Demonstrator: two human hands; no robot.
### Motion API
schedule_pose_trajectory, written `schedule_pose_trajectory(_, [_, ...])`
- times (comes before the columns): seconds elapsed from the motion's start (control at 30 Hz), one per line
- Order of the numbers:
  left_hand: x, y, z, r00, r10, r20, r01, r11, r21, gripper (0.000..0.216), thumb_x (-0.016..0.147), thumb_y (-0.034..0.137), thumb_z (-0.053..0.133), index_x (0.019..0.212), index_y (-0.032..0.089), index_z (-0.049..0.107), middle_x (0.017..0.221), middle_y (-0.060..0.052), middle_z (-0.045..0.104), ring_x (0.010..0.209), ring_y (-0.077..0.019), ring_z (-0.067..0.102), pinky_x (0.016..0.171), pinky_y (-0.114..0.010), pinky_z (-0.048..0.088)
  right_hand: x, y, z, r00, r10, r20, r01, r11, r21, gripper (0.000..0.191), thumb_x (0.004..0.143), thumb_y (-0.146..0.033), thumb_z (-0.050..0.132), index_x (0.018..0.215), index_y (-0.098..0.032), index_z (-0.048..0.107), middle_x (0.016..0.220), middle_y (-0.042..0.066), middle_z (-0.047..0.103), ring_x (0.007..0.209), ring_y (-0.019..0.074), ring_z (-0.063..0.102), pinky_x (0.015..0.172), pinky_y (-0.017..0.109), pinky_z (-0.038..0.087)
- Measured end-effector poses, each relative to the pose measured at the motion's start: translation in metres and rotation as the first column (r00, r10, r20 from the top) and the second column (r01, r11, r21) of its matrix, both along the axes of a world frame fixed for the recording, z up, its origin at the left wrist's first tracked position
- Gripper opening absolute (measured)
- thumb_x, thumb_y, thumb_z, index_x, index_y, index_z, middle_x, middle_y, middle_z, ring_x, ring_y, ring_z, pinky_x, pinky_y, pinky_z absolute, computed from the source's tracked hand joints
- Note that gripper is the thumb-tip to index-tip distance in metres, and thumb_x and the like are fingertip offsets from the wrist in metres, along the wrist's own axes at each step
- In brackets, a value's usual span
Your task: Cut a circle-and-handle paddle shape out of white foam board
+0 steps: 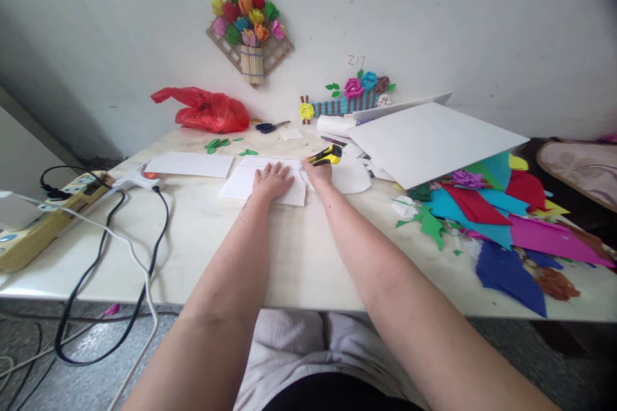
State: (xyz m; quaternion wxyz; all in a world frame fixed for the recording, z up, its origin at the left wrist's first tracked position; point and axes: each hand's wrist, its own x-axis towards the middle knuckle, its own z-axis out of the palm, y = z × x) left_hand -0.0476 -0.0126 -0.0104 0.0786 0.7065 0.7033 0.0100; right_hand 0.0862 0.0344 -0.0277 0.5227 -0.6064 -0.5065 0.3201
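Note:
My left hand (272,181) lies flat with fingers spread on a sheet of white card (241,181), pressing it to the table. A yellow and black utility knife (328,155) is gripped in my right hand (318,173), at the right edge of that card. Its blade tip is hidden by my fingers. Under and beside my right hand is another white piece (351,174) with a rounded right end. To the left of the card lies a white strip (190,164).
A glue gun (137,180) and a yellow power strip (53,218) with cables are at left. Scissors (272,126) and a red plastic bag (212,110) sit at the back. Right are a large white board (434,141) and coloured scraps (511,270).

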Motion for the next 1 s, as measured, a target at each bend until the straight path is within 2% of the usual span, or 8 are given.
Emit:
schedule_pose_trajectory(0.43, [-0.0004, 0.0011, -0.0008, 1.0, -0.005, -0.008, 0.005, 1.0, 0.01, 0.065, 0.094, 0.056, 0.019, 0.154, 0.032, 0.023, 0.163, 0.003, 0.011, 0.149, -0.0244, 0.007, 0.118, -0.051, 0.009, -0.0007, -0.0017, 0.0006, 0.997, 0.031, 0.068, -0.031, 0.999, 0.009, 0.013, 0.073, -0.025, 0.068, 0.085, -0.019, 0.07, 0.091, 0.005, 0.075, 0.097, 0.0191, 0.07, 0.091, 0.028, 0.051])
schedule_pose_trajectory(0.7, [-0.0009, 0.0008, -0.0009, 1.0, -0.004, 0.006, 0.004, 1.0, 0.012, 0.065, 0.094, 0.056, 0.019, 0.154, 0.032, 0.024, 0.163, 0.002, 0.011, 0.149, -0.0241, 0.007, 0.118, -0.051, 0.008, -0.0013, -0.0031, 0.0011, 0.998, 0.041, 0.049, -0.041, 0.999, -0.009, 0.016, 0.072, -0.024, 0.067, 0.087, -0.018, 0.07, 0.093, 0.005, 0.075, 0.098, 0.0188, 0.07, 0.091, 0.027, 0.051])
schedule_pose_trajectory(1.0, [-0.0002, 0.0029, -0.0018, 1.0, -0.006, 0.015, 0.006, 1.0, 0.005, 0.066, 0.093, 0.056, 0.019, 0.154, 0.031, 0.024, 0.163, 0.002, 0.01, 0.149, -0.025, 0.005, 0.118, -0.052, 0.006, -0.0027, 0.0003, 0.0004, 0.999, 0.035, 0.026, -0.035, 0.999, -0.008, 0.011, 0.069, -0.023, 0.068, 0.079, -0.018, 0.068, 0.088, 0.005, 0.074, 0.094, 0.0192, 0.07, 0.09, 0.028, 0.053])
